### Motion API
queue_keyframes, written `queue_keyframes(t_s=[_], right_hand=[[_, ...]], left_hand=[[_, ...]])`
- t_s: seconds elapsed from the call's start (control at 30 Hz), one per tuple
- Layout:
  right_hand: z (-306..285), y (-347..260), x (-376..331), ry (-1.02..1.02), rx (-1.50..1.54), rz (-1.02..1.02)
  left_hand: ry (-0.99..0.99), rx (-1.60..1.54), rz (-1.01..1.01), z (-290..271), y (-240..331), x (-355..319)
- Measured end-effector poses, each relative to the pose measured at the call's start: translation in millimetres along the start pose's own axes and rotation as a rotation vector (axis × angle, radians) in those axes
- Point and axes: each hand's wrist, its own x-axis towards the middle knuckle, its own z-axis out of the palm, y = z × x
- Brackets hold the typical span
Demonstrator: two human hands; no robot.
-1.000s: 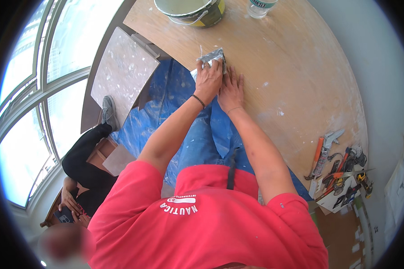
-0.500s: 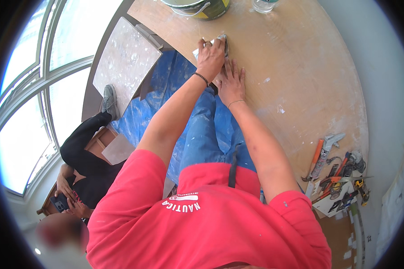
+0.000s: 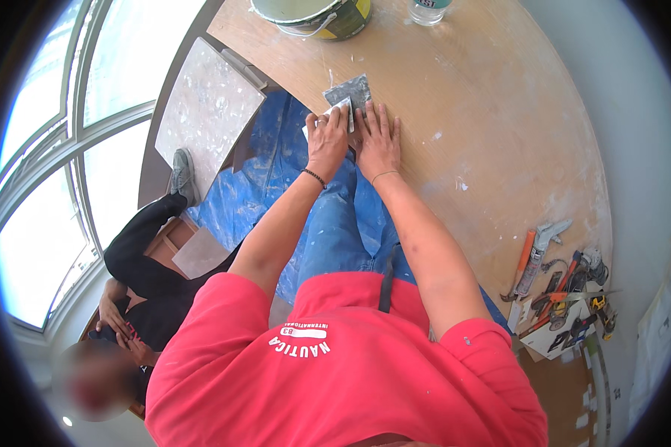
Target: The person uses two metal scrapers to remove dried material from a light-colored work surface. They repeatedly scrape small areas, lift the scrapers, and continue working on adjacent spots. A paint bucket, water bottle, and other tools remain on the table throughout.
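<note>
My left hand (image 3: 327, 146) is closed, its fingers pressed down on a flat white piece (image 3: 347, 106) at the near edge of the wooden tabletop (image 3: 492, 104). Just beyond it lies a flat grey square (image 3: 352, 90) with whitish smears, partly covered by the white piece. I cannot tell what either piece is made of. My right hand (image 3: 378, 147) rests flat beside them, fingers stretched out on the wood, the fingertips close to the grey square.
A bucket (image 3: 335, 21) and a clear bottle (image 3: 428, 10) stand at the far edge. Tools (image 3: 563, 294) and a caulking gun (image 3: 538, 257) lie at right. A speckled board (image 3: 205, 112) leans left, over blue sheeting (image 3: 265, 156). A person (image 3: 153, 257) sits at lower left.
My left hand has slid back and left with the white piece, uncovering more of the grey square. My right hand has shifted slightly left and nearer me. The seated person's phone has left sight.
</note>
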Motion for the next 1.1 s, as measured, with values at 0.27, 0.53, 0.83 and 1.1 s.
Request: queue_keyframes(t_s=[0.27,0.53,0.83,1.1], right_hand=[[1.6,-0.2,-0.2,0.004,0.036,-0.002],[-2.7,-1.3,-1.8,-0.016,0.04,0.004],[-4.1,-0.5,-1.2,-0.014,0.028,0.004],[0.9,-2.6,-0.5,0.016,0.019,0.017]], left_hand=[[0.121,0.033,-0.083,4.7,-5.2,-9.0],[0.195,0.076,-0.157,-9.0,-3.5,-2.6],[0.066,0.106,-0.172,6.8,-10.4,-7.1],[0.06,0.009,-0.002,-9.1,7.4,-9.3]])
